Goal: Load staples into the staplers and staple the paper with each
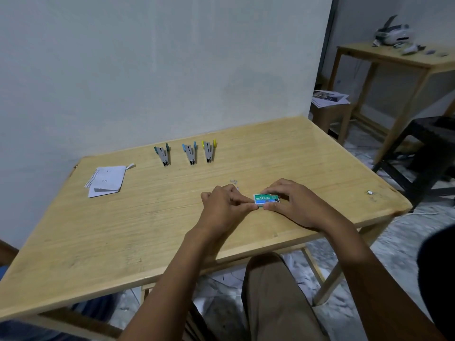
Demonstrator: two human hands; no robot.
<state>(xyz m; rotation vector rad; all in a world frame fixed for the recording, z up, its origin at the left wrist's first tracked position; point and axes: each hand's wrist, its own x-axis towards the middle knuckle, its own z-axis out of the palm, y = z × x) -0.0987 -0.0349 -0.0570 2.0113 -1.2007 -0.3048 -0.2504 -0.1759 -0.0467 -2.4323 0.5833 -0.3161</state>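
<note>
Centrally, your right hand (293, 205) grips the staple box (267, 199) while your left hand (225, 205) pinches its end.

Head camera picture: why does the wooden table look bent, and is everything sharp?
Head view: the wide-angle lens bows the light wooden table, so its edges splay. Lighting is dim and even, with soft shadows and no glare. The print on the small green staple box between the left hand and right hand is partly legible; the far side table's clutter is blurry.
</note>
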